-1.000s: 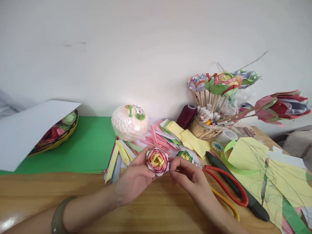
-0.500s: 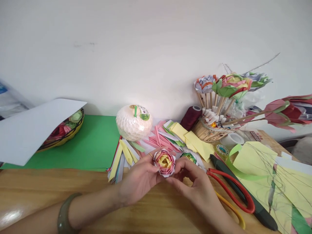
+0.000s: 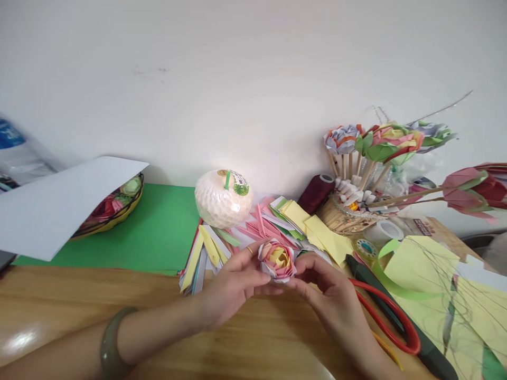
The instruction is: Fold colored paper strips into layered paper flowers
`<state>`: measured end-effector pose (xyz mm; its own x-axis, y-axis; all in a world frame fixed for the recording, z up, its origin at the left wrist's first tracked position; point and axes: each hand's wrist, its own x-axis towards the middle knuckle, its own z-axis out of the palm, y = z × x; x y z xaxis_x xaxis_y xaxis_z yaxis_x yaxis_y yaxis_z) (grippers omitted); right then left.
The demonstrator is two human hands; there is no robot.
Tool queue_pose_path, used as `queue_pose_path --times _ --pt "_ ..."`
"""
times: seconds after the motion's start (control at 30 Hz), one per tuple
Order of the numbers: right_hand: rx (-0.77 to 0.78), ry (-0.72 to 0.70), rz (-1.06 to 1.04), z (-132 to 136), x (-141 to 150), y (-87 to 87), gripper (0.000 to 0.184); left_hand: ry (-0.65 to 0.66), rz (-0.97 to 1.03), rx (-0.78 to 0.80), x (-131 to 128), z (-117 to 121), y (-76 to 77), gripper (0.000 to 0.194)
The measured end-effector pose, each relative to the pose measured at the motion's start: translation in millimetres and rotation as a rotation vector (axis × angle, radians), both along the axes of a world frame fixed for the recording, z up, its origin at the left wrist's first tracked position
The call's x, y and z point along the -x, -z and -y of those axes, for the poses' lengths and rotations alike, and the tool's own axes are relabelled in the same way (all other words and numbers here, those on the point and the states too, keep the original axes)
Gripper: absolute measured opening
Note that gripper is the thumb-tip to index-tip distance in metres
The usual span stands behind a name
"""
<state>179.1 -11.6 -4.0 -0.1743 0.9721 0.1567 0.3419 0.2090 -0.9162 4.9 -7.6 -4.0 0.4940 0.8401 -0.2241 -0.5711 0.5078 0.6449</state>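
Above the bench (image 3: 245,348), the paper flower (image 3: 277,259) is cradled by the half-curled left hand (image 3: 227,290) and seemingly edge-pinched by the right hand (image 3: 332,293), so petals (image 3: 282,272) could be crushed by overtight squeezing.

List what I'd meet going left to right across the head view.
White sheet, wrapped round white item, held pink-and-yellow paper flower, dark red thread spool, red handle loop, pink-and-red paper bloom.

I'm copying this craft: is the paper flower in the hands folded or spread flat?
The paper flower is folded: pink layers ring its yellow middle. The left hand holds it.
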Motion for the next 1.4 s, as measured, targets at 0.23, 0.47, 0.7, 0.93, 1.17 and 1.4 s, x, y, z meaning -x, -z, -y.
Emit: queue_pose_path --times 0.23,0.47,0.7,0.93,1.17,1.4 --pt "-0.494 0.087 0.247 12.8 0.8 -4.7 0.017 -0.167 -0.149 -0.055 -4.0 0.6 7.7 0.05" --pt "-0.602 0.027 0.381 19.1 6.5 0.5 0.026 -0.095 -0.244 -0.135 -4.4 1.8 11.5 0.054" --pt "-0.577 -0.004 0.328 18.6 6.0 -3.0 0.019 -0.061 -0.246 -0.156 -5.9 2.9 12.5 0.046" --pt "-0.589 0.016 0.322 15.3 8.8 -4.2 0.011 -0.075 -0.33 -0.145 -5.6 1.6 15.1 0.053" --pt "-0.609 0.03 0.37 15.9 8.7 -1.3 0.011 -0.086 -0.32 -0.158 -6.1 1.0 16.8 0.06" --pt "-0.889 0.021 0.645 21.8 2.0 2.9 0.014 -0.077 -0.295 -0.126 -8.0 2.1 12.7 0.053"
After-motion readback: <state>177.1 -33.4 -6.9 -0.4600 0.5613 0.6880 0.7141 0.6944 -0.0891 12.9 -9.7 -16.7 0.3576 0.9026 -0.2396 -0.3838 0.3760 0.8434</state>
